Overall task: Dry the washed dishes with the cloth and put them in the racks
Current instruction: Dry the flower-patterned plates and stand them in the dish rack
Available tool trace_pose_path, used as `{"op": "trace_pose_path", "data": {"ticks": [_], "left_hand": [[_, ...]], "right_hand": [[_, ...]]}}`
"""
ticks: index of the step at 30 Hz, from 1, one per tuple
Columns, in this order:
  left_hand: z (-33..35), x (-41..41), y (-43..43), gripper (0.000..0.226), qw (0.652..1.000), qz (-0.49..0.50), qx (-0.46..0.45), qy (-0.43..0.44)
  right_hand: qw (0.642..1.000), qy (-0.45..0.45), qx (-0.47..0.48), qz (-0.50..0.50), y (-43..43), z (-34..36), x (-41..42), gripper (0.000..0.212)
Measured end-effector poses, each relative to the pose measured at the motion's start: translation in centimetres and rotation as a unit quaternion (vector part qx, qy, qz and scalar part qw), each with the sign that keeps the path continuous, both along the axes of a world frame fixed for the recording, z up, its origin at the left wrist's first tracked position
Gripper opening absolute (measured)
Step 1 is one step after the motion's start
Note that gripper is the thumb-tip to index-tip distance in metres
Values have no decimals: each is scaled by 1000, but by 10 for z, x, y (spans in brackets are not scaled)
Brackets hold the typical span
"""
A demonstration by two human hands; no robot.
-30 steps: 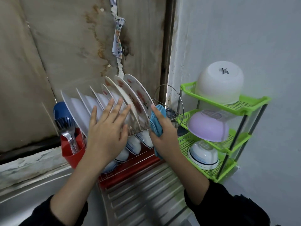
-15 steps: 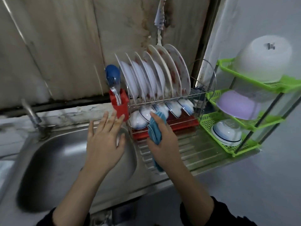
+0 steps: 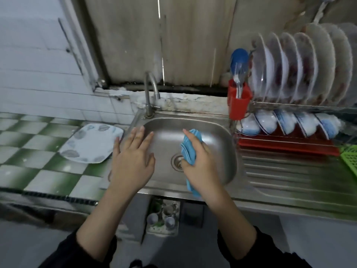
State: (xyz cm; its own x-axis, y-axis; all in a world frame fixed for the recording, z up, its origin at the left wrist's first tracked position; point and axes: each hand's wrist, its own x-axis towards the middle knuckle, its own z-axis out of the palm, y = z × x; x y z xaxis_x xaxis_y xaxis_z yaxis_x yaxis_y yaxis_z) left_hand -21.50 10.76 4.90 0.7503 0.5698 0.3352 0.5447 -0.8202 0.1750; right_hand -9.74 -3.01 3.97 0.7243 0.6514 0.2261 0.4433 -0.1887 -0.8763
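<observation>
Head view: both hands are over the sink (image 3: 216, 130).

Left hand (image 3: 133, 163): palm down, fingers straight and fanned apart, holding nothing. It sits above the sink's left rim. Its outermost finger is just beside the right edge of a plate (image 3: 90, 144); I cannot tell whether they touch.

Right hand (image 3: 201, 165): fingers curled round a blue cloth (image 3: 188, 149), gripping it bunched. One end of the cloth sticks out past the fingertips and the other hangs below the heel of the hand. Hand and cloth are over the basin, beside the drain (image 3: 178, 163).

The plate is white and squarish with grey leaf marks. It lies flat on the green-and-white checked counter (image 3: 29, 136), just left of the sink's left rim.

Tap (image 3: 150, 93): at the sink's far rim, left of centre.

Rack (image 3: 289, 144): on the far side of the drainboard (image 3: 289, 176), right of the basin.
- Upper tier: a row of plates (image 3: 309, 64) standing on edge.
- Lower tier: bowls (image 3: 270, 122) tilted on edge over a red tray.
- Left end: a red holder (image 3: 238, 101) with cutlery standing in it. The items are blurred.

A green rack (image 3: 350, 157) shows only one corner, at the drainboard's right edge.
</observation>
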Motion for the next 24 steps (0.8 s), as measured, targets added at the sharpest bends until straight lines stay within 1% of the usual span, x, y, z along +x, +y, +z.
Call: {"op": "trace_pose_path", "data": {"ticks": [3,6,10,16,18,21,23,24], "left_hand": [[-4,-27,31,63,999,39,-20,15],[-15,-59,77,58,995,81,-38,38],[-30,-98,144,58,991,113,-56,46],[-66,-115,261,59,974,147,-152,82],[-81,-114,301,58,967,152,-185,87],[-104,-108,358,60,952,158,-244,92],[-119,-103,389,62,938,166,-288,97],[-127,-101,404,62,929,171,-311,102]], "right_hand": [[999,18,-11,36,43,-7,-18,76],[997,19,-32,72,104,-15,-43,75],[995,50,-34,84,189,-26,-72,73],[993,54,-96,46,319,-52,-86,69],[989,58,-130,24,358,-61,-82,67],[984,51,-168,20,409,-74,-71,65],[980,72,-185,7,436,-85,-59,70],[978,88,-192,-5,449,-91,-53,76]]}}
